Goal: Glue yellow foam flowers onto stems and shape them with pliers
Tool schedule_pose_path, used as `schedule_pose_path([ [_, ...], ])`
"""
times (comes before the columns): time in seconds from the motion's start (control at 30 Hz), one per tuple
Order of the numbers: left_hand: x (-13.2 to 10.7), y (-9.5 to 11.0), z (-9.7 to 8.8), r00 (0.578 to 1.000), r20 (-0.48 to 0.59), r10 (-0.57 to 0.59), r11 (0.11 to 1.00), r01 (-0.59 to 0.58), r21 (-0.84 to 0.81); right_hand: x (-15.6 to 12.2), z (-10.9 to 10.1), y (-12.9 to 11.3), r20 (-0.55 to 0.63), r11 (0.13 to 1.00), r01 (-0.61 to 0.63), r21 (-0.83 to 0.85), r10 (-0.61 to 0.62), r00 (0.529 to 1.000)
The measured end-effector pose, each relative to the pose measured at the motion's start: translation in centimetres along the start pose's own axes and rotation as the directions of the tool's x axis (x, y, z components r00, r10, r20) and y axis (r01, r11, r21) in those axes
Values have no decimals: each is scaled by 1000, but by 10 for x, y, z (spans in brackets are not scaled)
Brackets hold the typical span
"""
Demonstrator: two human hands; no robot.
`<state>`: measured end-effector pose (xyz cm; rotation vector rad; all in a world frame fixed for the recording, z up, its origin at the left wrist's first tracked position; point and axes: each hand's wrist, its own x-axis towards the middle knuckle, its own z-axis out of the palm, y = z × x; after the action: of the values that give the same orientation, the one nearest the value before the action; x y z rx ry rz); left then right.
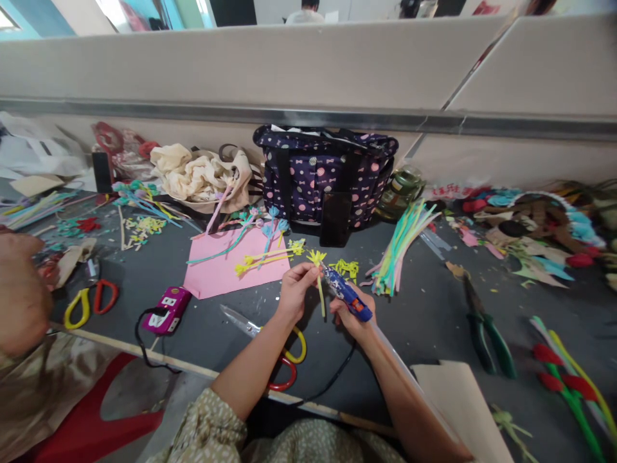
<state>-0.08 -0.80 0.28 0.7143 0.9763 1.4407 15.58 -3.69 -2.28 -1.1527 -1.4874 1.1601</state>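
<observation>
Grey table (424,325) below glue gun (348,294) faces partition (241,71), perhaps people (306,15) beyond.

Your left hand (295,292), with the flower (317,258), is left of the glue gun (349,296) in your right hand (355,326). Behind stands a bag (308,170), a phone (336,222) before it; a paper sheet (212,276) lies left, pliers (476,313) right, scissors (242,321) beneath your left forearm (256,366).

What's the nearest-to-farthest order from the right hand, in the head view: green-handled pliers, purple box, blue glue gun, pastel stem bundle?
1. Blue glue gun: in the right hand.
2. Pastel stem bundle: beyond it, rightward.
3. Green-handled pliers: farther right.
4. Purple box: leftward, past the left hand.
</observation>
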Motion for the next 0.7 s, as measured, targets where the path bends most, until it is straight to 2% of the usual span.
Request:
schedule_pose_path([
  [0.7,-1,2,1,1000,-4,2,1000,-2,0,2,-2,1,-9,990,18,-138,-20,1000],
])
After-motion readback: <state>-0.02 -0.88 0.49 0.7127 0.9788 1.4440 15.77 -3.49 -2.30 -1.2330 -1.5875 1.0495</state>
